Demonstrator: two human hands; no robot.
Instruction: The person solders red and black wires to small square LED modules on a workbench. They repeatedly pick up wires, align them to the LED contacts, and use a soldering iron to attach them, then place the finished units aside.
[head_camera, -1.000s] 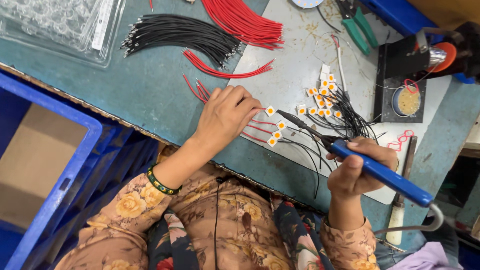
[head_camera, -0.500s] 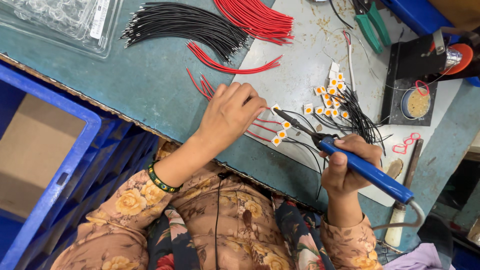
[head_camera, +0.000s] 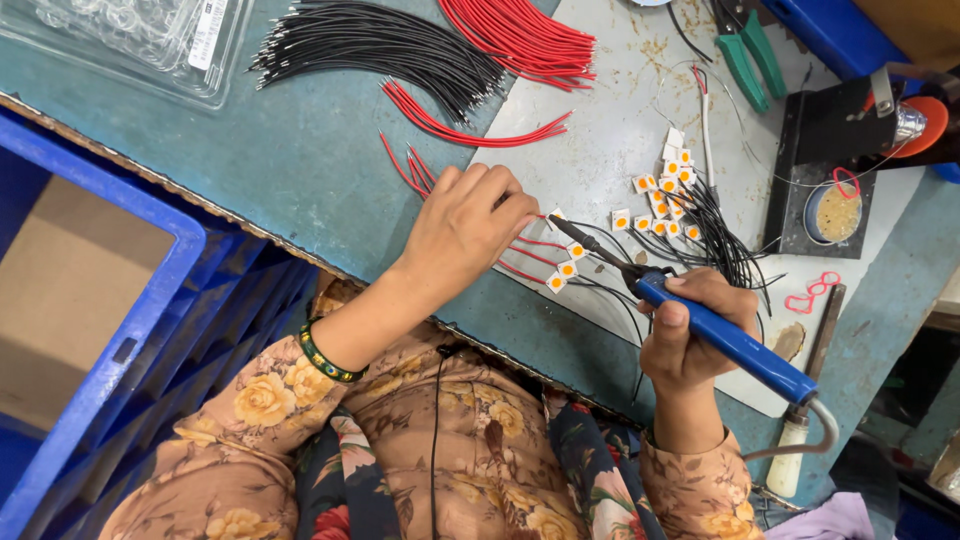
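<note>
Soldering iron (head_camera: 715, 335) sits clenched in our right hand (head_camera: 690, 335), tip pointing up-left toward small squares (head_camera: 560, 275) beside our left hand (head_camera: 465, 230), whose fingers pinch red wires (head_camera: 525, 250) on the mat (head_camera: 600, 150).

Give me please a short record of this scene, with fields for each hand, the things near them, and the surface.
left hand: left hand rests on the table, fingertips on red wires
right hand: right hand grips a blue-handled soldering iron, tip toward the left fingertips
nearby: small white squares with orange centres, black wire bundle, red wire bundle, green-handled pliers
surface: teal table with a grey mat
</note>
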